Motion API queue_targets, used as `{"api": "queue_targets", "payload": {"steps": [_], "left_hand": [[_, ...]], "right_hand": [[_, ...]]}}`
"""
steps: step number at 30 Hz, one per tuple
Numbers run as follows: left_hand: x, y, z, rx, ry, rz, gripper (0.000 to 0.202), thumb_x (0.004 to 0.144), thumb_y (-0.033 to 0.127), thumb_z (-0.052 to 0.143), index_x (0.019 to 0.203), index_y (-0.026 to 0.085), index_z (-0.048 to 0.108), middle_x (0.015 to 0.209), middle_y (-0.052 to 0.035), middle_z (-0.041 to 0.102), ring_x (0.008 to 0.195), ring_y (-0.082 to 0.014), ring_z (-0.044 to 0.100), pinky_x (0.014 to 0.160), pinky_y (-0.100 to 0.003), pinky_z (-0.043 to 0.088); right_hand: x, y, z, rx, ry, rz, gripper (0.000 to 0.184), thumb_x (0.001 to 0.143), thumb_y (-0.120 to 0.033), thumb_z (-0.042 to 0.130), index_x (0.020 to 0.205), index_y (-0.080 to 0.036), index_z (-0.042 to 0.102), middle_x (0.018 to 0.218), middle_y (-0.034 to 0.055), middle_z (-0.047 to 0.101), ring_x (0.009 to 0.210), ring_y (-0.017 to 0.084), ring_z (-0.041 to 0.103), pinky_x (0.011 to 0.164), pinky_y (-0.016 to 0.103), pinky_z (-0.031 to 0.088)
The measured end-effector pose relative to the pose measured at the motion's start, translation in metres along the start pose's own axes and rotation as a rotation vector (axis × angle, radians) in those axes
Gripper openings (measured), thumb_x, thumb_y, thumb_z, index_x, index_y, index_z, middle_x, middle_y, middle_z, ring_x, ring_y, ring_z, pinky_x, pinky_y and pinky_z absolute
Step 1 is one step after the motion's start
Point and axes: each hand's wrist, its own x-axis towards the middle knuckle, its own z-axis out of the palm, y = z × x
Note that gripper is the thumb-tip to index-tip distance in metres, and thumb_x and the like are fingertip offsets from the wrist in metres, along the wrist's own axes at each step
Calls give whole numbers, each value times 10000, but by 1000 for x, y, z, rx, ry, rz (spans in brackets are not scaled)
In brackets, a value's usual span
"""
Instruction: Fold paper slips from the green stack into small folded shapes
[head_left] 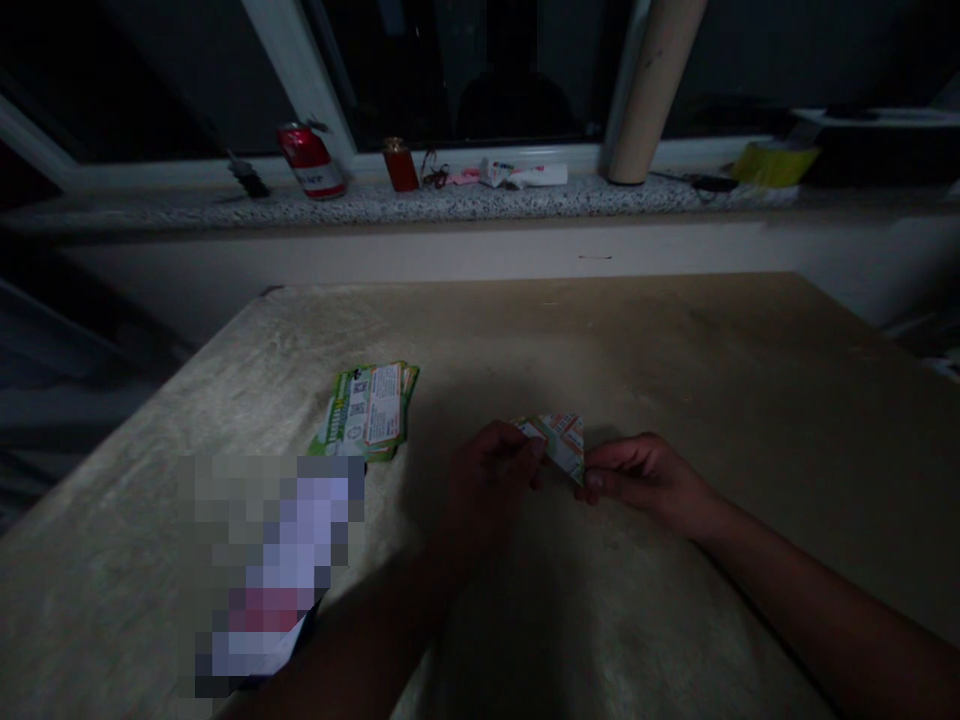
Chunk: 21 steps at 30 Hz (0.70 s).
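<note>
A small folded piece of printed paper (pixel 564 440), white with orange and green print, is held between my two hands over the middle of the table. My left hand (pixel 495 465) pinches its left side between thumb and fingers. At its lower right corner, my right hand (pixel 637 475) grips the paper with thumb and fingertips. The paper has a slanted lower edge and a pointed corner near my right thumb. To the left of my left hand lies a stack of green and white printed leaflets (pixel 367 410), slightly fanned out.
A pixelated, bright, phone-like object (pixel 296 560) lies on the table (pixel 675 340) beside my left forearm. Along the granite sill (pixel 360 205) stand a red can (pixel 309 160), a red lighter-like item (pixel 400 165), crumpled wrappers (pixel 525 175), a cardboard tube (pixel 649 100) and a yellow item (pixel 776 163).
</note>
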Motion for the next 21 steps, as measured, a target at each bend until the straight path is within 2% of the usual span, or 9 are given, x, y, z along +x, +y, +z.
{"api": "queue_targets", "payload": {"steps": [4,6,8,10,13,14,17,19,21], "left_hand": [[-2,0,0,127,-3,57,255,899,412,667,761,200,634,660,7,624,629,-139,568,626,-263,452],[-5,4,-1,176,-56,116,277,908,437,658,768,199,656,705,-10,652,666,-150,584,651,-271,460],[-8,9,-2,171,-141,182,362,955,486,590,756,194,668,725,-23,663,677,-155,586,663,-278,459],[-10,11,-4,123,-189,226,473,1023,513,438,788,186,686,765,-44,671,703,-165,600,684,-291,460],[-10,12,-7,134,-152,205,508,1059,484,353,842,180,697,739,-33,642,700,-165,595,676,-289,445],[-9,11,-8,150,-124,183,504,1061,477,355,835,179,692,723,-26,633,687,-161,588,665,-284,439],[-5,10,-9,196,-54,115,510,1058,482,360,796,178,675,704,-21,627,672,-158,576,639,-275,431],[-3,9,-10,227,-51,78,512,1056,484,357,796,177,673,708,-25,629,678,-163,578,639,-276,433],[-3,8,-10,253,-73,58,507,1058,481,359,802,178,676,706,-22,626,680,-162,575,638,-274,430]], "right_hand": [[-1,4,4,-96,62,-14,223,868,-390,761,821,-173,777,711,24,717,626,129,629,597,247,508],[-2,2,6,-155,100,-61,206,873,-373,760,804,-178,768,691,16,703,614,129,630,568,238,496],[-4,-3,8,-219,137,-167,165,892,-343,745,822,-195,771,713,21,717,645,143,660,578,244,511],[-7,-12,9,-283,157,-323,111,924,-310,714,903,-225,783,825,47,764,770,181,718,675,283,561],[-17,-29,13,-380,112,-565,215,968,-408,646,1049,-259,779,888,88,774,825,220,735,708,329,585],[-21,-34,14,-406,108,-595,269,976,-453,617,1085,-264,775,881,99,768,808,227,731,692,337,586],[-33,-47,21,-447,84,-637,284,1035,-381,511,1168,-320,755,845,94,756,781,233,722,680,363,587],[-39,-54,25,-438,54,-664,322,1041,-360,494,1296,-339,690,811,83,763,735,233,712,701,390,592],[-43,-58,28,-416,60,-664,348,1045,-371,475,1347,-369,650,730,57,752,655,219,688,679,384,592]]}}
